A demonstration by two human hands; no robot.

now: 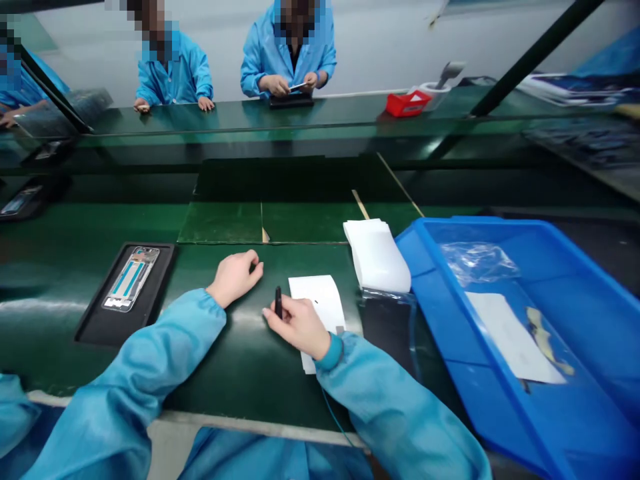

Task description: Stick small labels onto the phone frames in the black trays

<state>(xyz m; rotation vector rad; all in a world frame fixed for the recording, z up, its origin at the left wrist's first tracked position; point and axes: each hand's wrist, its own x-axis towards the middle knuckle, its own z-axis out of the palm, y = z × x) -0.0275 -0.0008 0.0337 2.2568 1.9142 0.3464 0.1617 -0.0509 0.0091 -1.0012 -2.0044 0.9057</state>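
The right hand (300, 325) is pinching a short black pen-like tool (279, 302) upright at 9 o'clock of the white paper sheet (323, 297), wrist best braced on the dark green counter (240, 360), while the left hand (234, 277) is resting curled, empty.

I can read no text, number or brand anywhere in front of me. At six o'clock, neither the white sheet (320, 297) under my right hand (300, 327) nor the black stick (279, 301) it pinches shows a letter I can make out. At one o'clock on the far bench, the red box (406, 103) bears a white mark too small and blurred to read.
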